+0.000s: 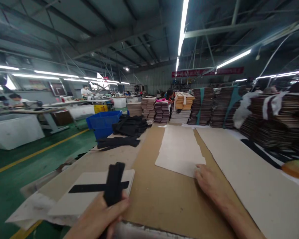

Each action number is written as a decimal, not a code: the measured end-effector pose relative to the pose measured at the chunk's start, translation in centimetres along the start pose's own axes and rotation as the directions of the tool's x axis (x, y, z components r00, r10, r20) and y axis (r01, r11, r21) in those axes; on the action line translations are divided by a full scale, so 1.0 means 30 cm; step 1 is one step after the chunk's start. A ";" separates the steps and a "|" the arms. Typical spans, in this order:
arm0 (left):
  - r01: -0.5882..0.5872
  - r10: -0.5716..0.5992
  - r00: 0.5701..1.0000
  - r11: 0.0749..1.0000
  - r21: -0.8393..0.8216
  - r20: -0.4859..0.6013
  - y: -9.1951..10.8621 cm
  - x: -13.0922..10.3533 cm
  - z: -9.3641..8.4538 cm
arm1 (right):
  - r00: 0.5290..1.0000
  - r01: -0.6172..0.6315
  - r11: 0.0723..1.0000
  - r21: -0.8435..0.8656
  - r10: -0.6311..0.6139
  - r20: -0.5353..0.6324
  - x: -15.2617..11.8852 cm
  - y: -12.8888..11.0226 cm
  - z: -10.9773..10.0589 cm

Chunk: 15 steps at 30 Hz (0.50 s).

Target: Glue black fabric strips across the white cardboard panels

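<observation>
My left hand (103, 212) is closed round a bundle of black strips (114, 182), which stands up out of the fist. Behind it on the left lies a stack of off-white sheets (89, 204), with a single black strip (86, 188) across the top one. My right hand (201, 176) has its fingers closed at the near right corner of an off-white panel (179, 149). That panel lies flat on the brown board of the table (151, 199), apparently overlapping others toward the far end. The fingertips' far side is partly hidden.
Dark strips (132, 126) are heaped at the table's far left, beside blue crates (103, 121). Stacks of brown pieces (204, 106) line the back and right. A long pale sheet (249, 176) covers the right side. Several people sit or stand at distant workbenches.
</observation>
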<state>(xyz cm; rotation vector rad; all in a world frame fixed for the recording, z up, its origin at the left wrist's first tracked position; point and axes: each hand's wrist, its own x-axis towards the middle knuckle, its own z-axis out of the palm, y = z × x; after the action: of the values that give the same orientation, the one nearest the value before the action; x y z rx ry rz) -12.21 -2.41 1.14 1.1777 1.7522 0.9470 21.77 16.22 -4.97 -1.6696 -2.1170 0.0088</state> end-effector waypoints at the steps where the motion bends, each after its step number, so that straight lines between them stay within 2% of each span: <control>1: -0.045 0.047 0.998 0.998 -0.039 0.049 0.072 0.043 0.055 | 1.000 -0.028 0.999 -0.029 0.027 -0.012 0.005 0.046 0.006; 2: -0.087 0.089 0.993 0.996 -0.026 0.083 0.136 0.095 0.108 | 0.999 -0.048 0.997 -0.054 0.047 -0.021 0.005 0.080 0.015; 3: -0.090 0.088 0.994 0.996 0.026 0.072 0.188 0.153 0.159 | 0.998 -0.064 0.995 -0.075 0.062 -0.025 0.003 0.105 0.026; 6: -0.016 0.006 0.998 0.987 0.158 0.063 0.274 0.332 0.290 | 0.994 -0.104 0.988 -0.118 0.101 -0.033 -0.008 0.140 0.062; 9: -0.007 -0.007 0.999 0.950 0.312 0.044 0.290 0.467 0.373 | 0.991 -0.130 0.982 -0.136 0.126 -0.043 -0.006 0.152 0.091; 11: -0.024 0.012 0.999 0.916 0.401 0.032 0.289 0.520 0.402 | 0.992 -0.124 0.983 -0.138 0.121 -0.035 0.001 0.154 0.099; 13: -0.043 0.028 0.999 0.878 0.476 0.039 0.287 0.541 0.418 | 0.995 -0.103 0.986 -0.132 0.102 -0.016 0.006 0.150 0.097; 15: -0.071 0.042 0.997 0.844 0.532 0.066 0.283 0.529 0.425 | 0.996 -0.083 0.989 -0.123 0.084 0.004 -0.003 0.142 0.083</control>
<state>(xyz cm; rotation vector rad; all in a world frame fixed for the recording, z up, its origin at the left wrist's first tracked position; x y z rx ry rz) -1.55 16.88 0.36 1.5929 2.0160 0.4514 24.87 17.93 -8.42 -1.8309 -2.0907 -0.0904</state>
